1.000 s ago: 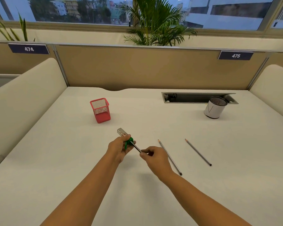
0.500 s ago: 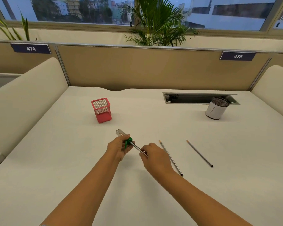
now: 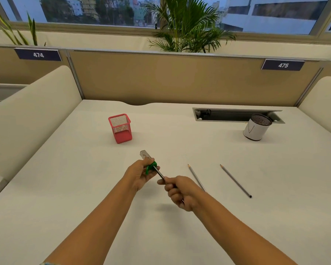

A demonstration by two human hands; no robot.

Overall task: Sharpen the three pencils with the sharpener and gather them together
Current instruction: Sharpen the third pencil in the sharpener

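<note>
Pencil (image 3: 160, 174) sits mid-frame, tip in the green sharpener (image 3: 150, 166); left hand (image 3: 141, 175) fingers clamp the sharpener, right hand (image 3: 180, 192) fingers clamp the shaft. Twisting off-axis could likely snap the lead. Two pencils (image 3: 196, 177) lie right on the tabletop (image 3: 65, 188).

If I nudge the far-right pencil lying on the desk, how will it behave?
The far-right pencil is thin and lies flat on the smooth desk, so it probably slides or rolls easily. It looks light and stiff. Its sharpened tip seems fragile.
</note>
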